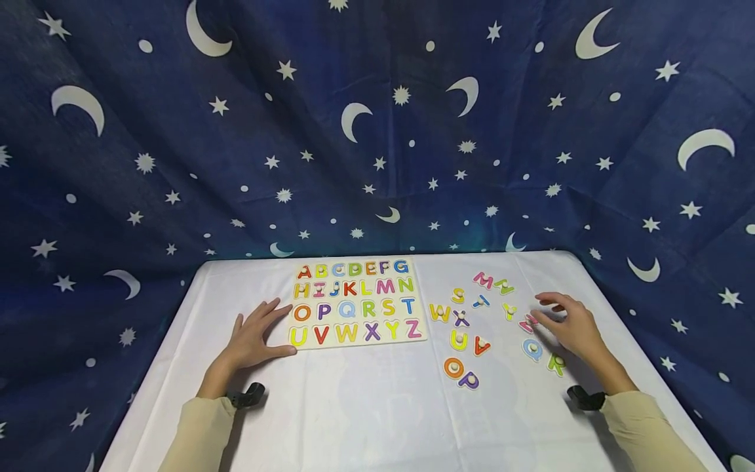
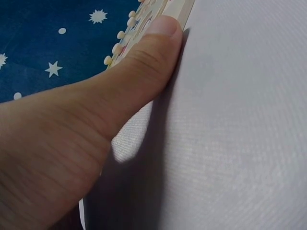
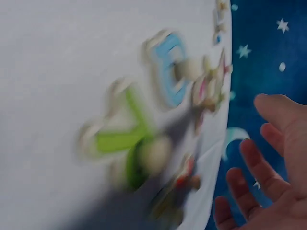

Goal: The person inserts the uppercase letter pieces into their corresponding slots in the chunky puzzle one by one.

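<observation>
A wooden alphabet puzzle board (image 1: 360, 345) lies on the table, its A-to-M letters carrying small knobs. My left hand (image 1: 253, 339) is spread at the board's left side, fingertips at the left edge. In the left wrist view, its thumb (image 2: 158, 48) rests against the near edge. My right hand (image 1: 573, 328) hovers over the loose letters, fingers loosely bent and holding nothing. Under its fingertips lies a pink Z piece (image 1: 527, 324), partly covered. Nearby are a blue Q piece (image 1: 532, 350) and a green R piece (image 1: 556, 364), blurred in the right wrist view.
Between board and right hand lie several more knobbed letters, including a W (image 1: 439, 313), a U (image 1: 458, 340), a red V (image 1: 481, 346), an orange O (image 1: 453, 368) and a purple P (image 1: 468, 380). A star-and-moon cloth (image 1: 377, 170) hangs behind the white table (image 1: 366, 419).
</observation>
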Demonstrator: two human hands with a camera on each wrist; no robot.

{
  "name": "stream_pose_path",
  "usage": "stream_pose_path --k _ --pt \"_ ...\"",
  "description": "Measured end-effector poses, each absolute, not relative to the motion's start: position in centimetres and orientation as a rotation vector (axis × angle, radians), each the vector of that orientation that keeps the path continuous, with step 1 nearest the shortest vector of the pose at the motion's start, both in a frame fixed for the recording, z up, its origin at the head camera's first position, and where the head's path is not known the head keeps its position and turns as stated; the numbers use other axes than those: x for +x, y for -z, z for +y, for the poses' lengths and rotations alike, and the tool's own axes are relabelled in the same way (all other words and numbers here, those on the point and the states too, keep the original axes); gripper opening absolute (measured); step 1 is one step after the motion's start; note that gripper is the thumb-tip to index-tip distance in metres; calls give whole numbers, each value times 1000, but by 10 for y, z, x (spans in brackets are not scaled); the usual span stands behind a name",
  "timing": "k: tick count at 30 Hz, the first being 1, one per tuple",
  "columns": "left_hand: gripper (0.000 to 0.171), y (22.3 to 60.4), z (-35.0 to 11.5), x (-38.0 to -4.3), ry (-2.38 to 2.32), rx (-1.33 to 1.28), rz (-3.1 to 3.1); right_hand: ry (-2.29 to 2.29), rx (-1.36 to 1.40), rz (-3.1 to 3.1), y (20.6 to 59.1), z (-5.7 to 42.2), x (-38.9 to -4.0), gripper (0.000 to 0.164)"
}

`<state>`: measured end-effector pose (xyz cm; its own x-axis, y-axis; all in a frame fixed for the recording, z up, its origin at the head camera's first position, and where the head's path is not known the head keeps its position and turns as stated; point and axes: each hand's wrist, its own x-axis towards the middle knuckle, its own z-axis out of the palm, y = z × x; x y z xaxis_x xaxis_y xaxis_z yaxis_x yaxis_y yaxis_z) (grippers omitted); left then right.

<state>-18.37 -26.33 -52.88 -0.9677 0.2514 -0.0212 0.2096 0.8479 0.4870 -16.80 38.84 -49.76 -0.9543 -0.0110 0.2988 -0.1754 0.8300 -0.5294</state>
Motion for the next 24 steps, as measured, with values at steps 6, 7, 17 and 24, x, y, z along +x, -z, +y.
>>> stream_pose_path --k 6,7,17,24 --pt "102 528 -264 -183 -761 368 2941 -791 25 -2811 512 407 -153 39" --pt "102 528 -264 -183 -762 369 2942 -775 18 -2816 513 409 -152 38" --pt "101 529 -264 -184 -766 371 2953 -730 -3 -2815 517 421 -144 25" --pt "101 530 -263 -183 -764 364 2953 -729 -70 -2816 521 425 -146 19"
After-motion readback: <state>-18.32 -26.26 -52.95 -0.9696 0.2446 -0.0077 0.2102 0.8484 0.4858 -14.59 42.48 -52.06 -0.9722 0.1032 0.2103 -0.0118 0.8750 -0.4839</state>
